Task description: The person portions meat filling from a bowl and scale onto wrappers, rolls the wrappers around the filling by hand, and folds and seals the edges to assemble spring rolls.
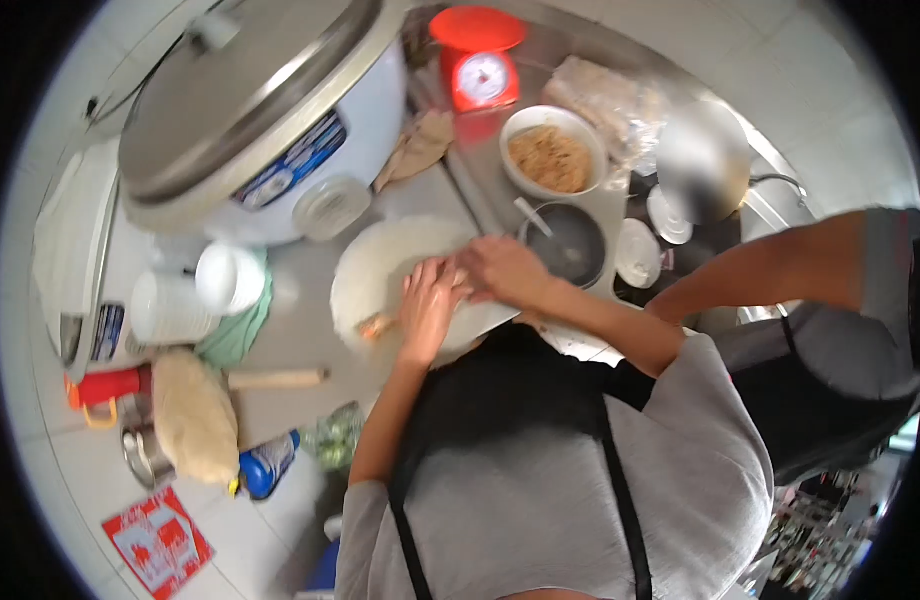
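L hand (427, 305) & R hand (502, 270) meet over a pale round sheet (365, 262) nr the counter's (305, 320) near edge, abt mid-length. L fingers lie close together, flat-ish on the sheet; R fingers curl down right beside them. Can't tell if either hand grips anything, fingertips hidden/blurred. Orangey filling (376, 326) shows on the sheet, just L of L hand.

Big lidded cooker (370, 120) fills the far L corner; its blue label (292, 160) has white print + a pic, too blurry to read. Red scale (480, 60) at far edge, white dial, nos. too small. R of it, a plastic-wrapped pack (595, 95), no legible text; just below, white bowl (540, 115) w/ brownish food (550, 157). Dark bowl (580, 262) w/ white-handled utensil (533, 217) sits nr R hand.

Twd L end: white cups (230, 278) by a green cloth (242, 335); wooden rod (278, 379) nr near L edge. Blue bottle (270, 465) beyond that edge, label unreadable. Red/white printed sheet (158, 543) lower L, wording illegible.

Another person's arm (770, 265) reaches in from R.
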Demonstrator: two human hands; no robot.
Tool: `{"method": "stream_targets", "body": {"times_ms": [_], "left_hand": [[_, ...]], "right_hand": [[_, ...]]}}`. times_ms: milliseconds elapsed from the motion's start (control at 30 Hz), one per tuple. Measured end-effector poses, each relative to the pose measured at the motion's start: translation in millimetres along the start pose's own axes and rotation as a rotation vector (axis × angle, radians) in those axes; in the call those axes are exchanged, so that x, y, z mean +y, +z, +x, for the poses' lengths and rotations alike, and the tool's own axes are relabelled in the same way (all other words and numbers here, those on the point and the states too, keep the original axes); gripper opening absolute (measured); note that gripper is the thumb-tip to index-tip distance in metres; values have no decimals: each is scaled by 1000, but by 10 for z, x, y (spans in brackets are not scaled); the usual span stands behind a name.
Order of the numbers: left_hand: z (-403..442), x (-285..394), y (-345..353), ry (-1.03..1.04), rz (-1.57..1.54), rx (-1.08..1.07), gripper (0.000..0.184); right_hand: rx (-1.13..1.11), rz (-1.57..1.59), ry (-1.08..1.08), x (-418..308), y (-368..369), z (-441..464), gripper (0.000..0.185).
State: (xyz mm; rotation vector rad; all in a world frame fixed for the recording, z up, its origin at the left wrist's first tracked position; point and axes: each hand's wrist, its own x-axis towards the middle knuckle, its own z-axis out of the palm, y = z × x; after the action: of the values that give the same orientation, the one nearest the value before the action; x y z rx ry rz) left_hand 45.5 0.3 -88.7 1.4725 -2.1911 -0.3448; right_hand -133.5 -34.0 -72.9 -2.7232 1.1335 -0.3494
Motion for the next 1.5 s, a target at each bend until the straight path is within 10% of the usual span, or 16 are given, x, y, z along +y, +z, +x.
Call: {"method": "stream_targets", "body": {"times_ms": [1067,1500], "left_hand": [[-745,-878,-624,-110,-296,-30,35],[-1007,-673,-724,-309,-112,320,56]], "right_hand": [[47,436,-85,110,129,134,37],[-69,454,-348,-227,206,-84,32]]}}
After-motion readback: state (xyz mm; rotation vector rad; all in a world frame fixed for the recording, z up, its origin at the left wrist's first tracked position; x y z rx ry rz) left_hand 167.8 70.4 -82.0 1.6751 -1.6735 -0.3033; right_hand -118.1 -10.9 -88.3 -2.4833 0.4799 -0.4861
